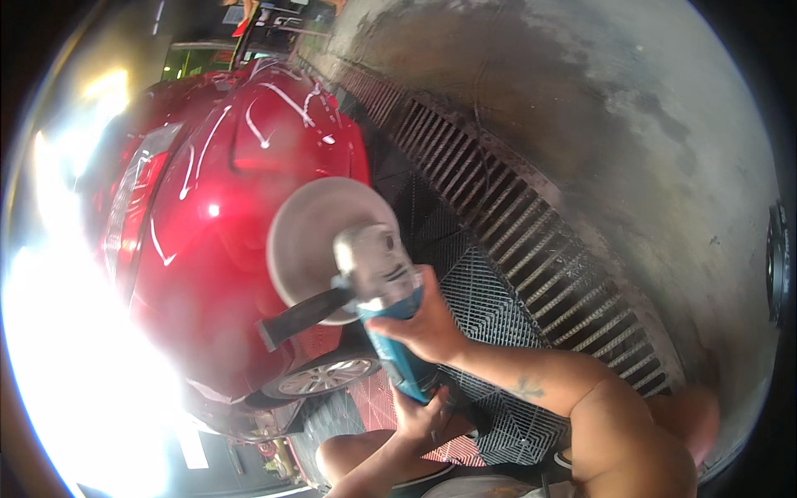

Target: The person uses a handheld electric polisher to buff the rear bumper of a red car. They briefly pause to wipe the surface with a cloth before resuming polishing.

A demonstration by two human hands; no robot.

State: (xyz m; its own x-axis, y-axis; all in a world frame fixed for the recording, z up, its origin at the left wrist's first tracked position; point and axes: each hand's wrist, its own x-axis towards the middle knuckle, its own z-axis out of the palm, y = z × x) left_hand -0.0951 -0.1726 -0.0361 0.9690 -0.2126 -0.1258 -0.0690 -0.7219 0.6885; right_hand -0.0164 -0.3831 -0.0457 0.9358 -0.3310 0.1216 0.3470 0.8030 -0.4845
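A rotary polisher with a teal body, a silver head and a round pale pad is in both my hands. My right hand wraps the front of the body, just behind the silver head. Lower down, my left hand grips the rear end. A black side handle sticks out to the left, with no hand on it. The blurred pad is in front of the glossy red car, overlapping its rounded corner; I cannot tell whether it touches the paint.
Below the bodywork shows a car wheel. Black and red ribbed floor tiles lie under me. A long metal drain grate runs alongside, then wet concrete. Strong light glares at left. A dark round object stands at the right rim.
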